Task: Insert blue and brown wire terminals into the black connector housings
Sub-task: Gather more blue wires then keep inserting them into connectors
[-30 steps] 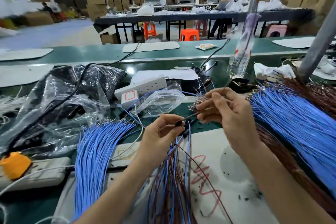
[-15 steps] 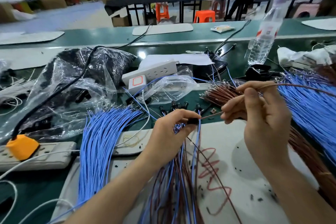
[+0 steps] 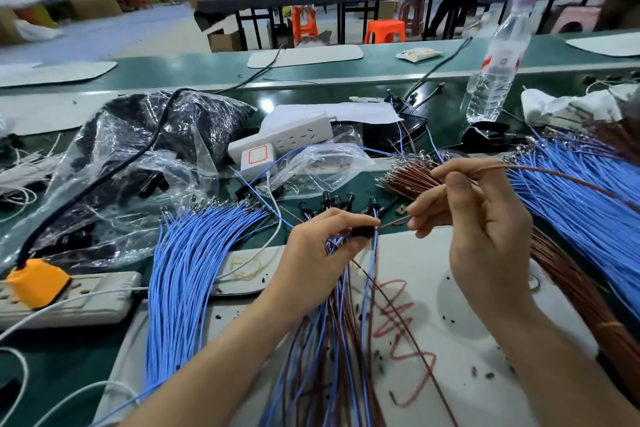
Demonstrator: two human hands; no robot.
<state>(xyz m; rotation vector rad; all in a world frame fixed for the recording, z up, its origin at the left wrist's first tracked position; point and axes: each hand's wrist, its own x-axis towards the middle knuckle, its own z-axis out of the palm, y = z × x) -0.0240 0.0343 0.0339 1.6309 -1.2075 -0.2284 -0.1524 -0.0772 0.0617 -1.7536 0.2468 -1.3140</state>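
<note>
Nearest, a white mat point(image 3: 467, 340) carries a sheaf of finished wires point(image 3: 332, 340) running up under the left hand point(image 3: 322, 253), whose thumb and fingers pinch a small black connector point(image 3: 362, 231). The right hand point(image 3: 485, 229), just beside it, pinches a brown wire point(image 3: 394, 221), its tip right at the connector; whether it is inside I cannot tell. Just beyond lie spare connectors point(image 3: 332, 201), then a fan of brown wires point(image 3: 412, 180), with blue bundles point(image 3: 183, 270) on either side. Farther back sit a white power strip point(image 3: 298, 135) and a water bottle point(image 3: 495, 69)

Bare left hand point(image 3: 318, 260) and left forearm point(image 3: 221, 357) at 7 o'clock, bare right hand point(image 3: 485, 236) and right forearm point(image 3: 561, 367) at 5 o'clock
</note>
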